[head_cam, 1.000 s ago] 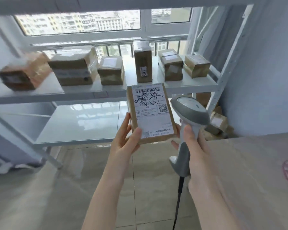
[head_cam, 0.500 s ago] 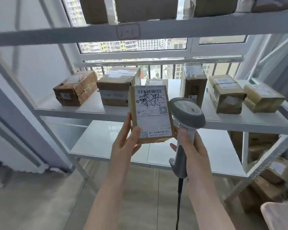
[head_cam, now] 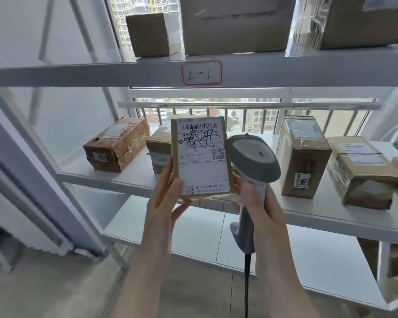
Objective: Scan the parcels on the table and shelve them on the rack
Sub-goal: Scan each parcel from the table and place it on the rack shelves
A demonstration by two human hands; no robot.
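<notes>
A small flat cardboard parcel [head_cam: 201,157] with a white shipping label and black handwriting stands upright in my left hand [head_cam: 164,200], thumb on its front lower left, fingers behind. My right hand [head_cam: 260,205] grips the handle of a grey and white barcode scanner [head_cam: 253,157], its head just right of the parcel; fingertips of this hand also touch the parcel's lower right edge. Both are in front of the white rack's middle shelf [head_cam: 115,182].
Several taped cardboard parcels [head_cam: 116,148] [head_cam: 302,154] [head_cam: 361,171] sit along the middle shelf. The upper shelf, tagged "2-1" [head_cam: 201,73], carries more boxes [head_cam: 152,34]. A bare lower shelf [head_cam: 193,239] lies beneath. A window with bars is behind the rack.
The view has swung up and closer to the rack; the upper shelf with its "2-1" tag now fills the top. Parcel and scanner stay held together, the same way.
</notes>
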